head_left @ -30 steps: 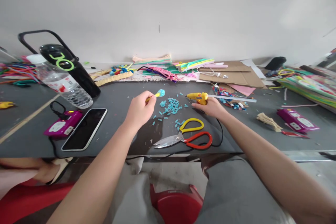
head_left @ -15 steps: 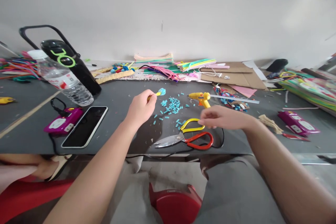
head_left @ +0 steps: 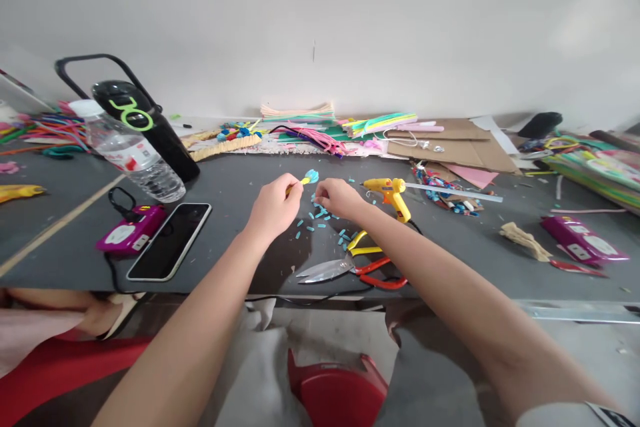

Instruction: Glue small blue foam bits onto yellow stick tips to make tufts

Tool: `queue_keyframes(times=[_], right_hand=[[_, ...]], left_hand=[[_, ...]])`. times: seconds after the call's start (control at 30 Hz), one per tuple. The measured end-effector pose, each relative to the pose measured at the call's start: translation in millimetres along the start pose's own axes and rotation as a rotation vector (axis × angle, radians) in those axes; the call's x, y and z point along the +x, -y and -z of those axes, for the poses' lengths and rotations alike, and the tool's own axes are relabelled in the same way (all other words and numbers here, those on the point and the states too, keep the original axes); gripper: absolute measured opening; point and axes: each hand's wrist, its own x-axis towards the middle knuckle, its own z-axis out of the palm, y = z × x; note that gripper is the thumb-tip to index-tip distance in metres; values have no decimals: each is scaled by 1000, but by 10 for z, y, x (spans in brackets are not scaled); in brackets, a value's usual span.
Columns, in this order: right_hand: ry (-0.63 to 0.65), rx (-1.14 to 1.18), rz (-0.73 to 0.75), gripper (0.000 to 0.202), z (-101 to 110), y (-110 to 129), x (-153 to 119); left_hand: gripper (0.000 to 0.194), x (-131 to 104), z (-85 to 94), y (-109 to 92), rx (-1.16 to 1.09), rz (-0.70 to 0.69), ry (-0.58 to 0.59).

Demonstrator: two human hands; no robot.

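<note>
Over the middle of the worktop (head_left: 230, 190), the left hand (head_left: 277, 203) pinches a small yellow-stemmed, blue-tipped piece (head_left: 311, 177). Close by, the right hand (head_left: 339, 199) curls at scattered blue bits (head_left: 321, 225); whether it grips one cannot be told. Rightward sits a yellow glue gun (head_left: 393, 191); scissors (head_left: 345, 265) lie closer in.

Bare hands work over blue snippets (head_left: 321, 215) on a gray table (head_left: 235, 213).
Left hand (head_left: 276, 204) grips a blue-tipped yellow stem (head_left: 311, 177); right hand (head_left: 341, 199) is bent beside it. Scissors (head_left: 333, 269) lie near the table's front edge, left of a glue gun (head_left: 392, 192).
</note>
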Motion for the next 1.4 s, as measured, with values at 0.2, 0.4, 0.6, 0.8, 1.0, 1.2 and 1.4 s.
queue_keyframes(times=[0.2,0.4,0.6,0.8,1.0,1.2,1.4], right_hand=[[-24,40,39,18,-31,-104,-28],[-5,47,150,16,-40,-128,-32],[1,64,163,17,-104,-115,21],[-56,89,111,18,-55,-116,-14],[-82,143,59,27,110,-166,-293],[-117,479,33,22,272,-213,-713],[-211,604,62,27,401,-195,-919]], left_hand=[[25,0,-7,-17,-10,11,4],[26,-22,-4,-24,-15,3,12],[26,-35,3,-10,-27,-4,8],[25,-25,-18,-1,-44,10,4],[25,-47,-135,-48,-168,54,9],[26,-175,-377,-257,-512,77,137],[37,-320,-464,-441,-631,27,218]])
